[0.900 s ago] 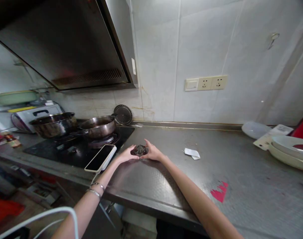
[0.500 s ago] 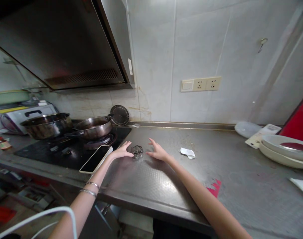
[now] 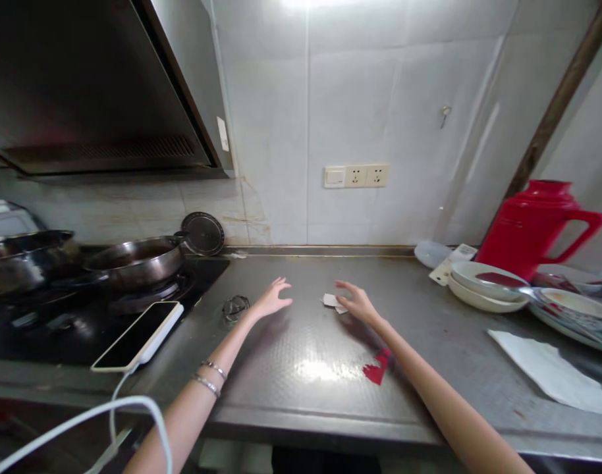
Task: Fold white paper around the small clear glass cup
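My left hand (image 3: 272, 300) hovers over the steel counter (image 3: 301, 368) with fingers spread and nothing in it. A small dark round metal object (image 3: 235, 307) lies on the counter just left of that hand. My right hand (image 3: 356, 301) is also open, fingers stretched out, right beside a crumpled white paper scrap (image 3: 331, 301). Two bangles circle my left wrist.
A phone (image 3: 140, 334) with a white cable rests on the stove edge at left, near two metal pans (image 3: 133, 260). Stacked plates (image 3: 483, 293), a red thermos jug (image 3: 538, 224) and a white paper sheet (image 3: 552, 372) sit at right. A red mark (image 3: 377, 368) is on the counter.
Both hands let go of the dark round object, which now lies on the counter, and moved right and apart. The view has swung right, bringing the red jug in.
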Tool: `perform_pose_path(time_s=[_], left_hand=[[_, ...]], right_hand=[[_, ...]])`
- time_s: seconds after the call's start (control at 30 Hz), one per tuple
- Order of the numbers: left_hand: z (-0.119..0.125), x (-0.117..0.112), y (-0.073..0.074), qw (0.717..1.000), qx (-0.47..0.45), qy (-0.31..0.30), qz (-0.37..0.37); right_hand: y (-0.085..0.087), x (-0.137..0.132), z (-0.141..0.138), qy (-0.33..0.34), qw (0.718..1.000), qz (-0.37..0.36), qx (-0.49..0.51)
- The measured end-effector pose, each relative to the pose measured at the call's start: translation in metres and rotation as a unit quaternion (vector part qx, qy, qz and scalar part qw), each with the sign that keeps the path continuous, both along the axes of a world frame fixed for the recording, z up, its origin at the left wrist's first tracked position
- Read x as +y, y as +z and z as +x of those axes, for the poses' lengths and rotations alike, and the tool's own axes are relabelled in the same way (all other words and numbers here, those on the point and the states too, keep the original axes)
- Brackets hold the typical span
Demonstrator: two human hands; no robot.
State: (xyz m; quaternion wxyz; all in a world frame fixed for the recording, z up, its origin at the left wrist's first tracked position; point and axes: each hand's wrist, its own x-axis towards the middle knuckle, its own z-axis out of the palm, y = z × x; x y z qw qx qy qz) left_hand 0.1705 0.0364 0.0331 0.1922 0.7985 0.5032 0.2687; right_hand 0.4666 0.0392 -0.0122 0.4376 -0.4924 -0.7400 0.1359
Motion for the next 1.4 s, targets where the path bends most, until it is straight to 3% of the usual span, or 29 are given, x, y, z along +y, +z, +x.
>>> perform_pose_path(time_s=[0.13, 0.27, 0.4, 0.57, 0.87, 0.97, 1.13, 1.4], left_hand=[[0.052, 0.012, -0.025, 0.999, -0.043, -0.018, -0.011], [0.089, 0.019, -0.043, 0.998, -0.058, -0.038, 0.002], [0.107, 0.019, -0.052, 0.995, -0.063, -0.077, 0.013], [0.110, 0.018, -0.059, 0.993, -0.025, -0.111, 0.032], [0.117, 0.002, -0.049, 0.996, 0.008, -0.076, 0.052], [0.116, 0.002, -0.044, 0.995, -0.062, -0.055, 0.052], [0.109, 0.010, -0.039, 0.973, -0.228, 0.013, -0.036], [0.100, 0.009, -0.026, 0.950, -0.282, -0.025, -0.129]], right_hand=[[-0.010, -0.009, 0.022, -0.014, 1.000, -0.013, -0.021], [-0.017, -0.016, 0.027, -0.008, 0.999, -0.018, -0.046], [-0.016, -0.020, 0.024, 0.002, 0.999, -0.015, -0.049], [-0.012, -0.019, 0.020, 0.010, 0.999, -0.028, -0.043], [-0.005, -0.020, 0.007, 0.013, 0.999, -0.032, -0.004], [0.000, -0.020, 0.007, 0.016, 0.998, -0.043, 0.033], [0.007, -0.016, 0.011, 0.059, 0.985, -0.111, 0.122], [0.013, -0.018, 0.009, 0.113, 0.960, -0.186, 0.179]])
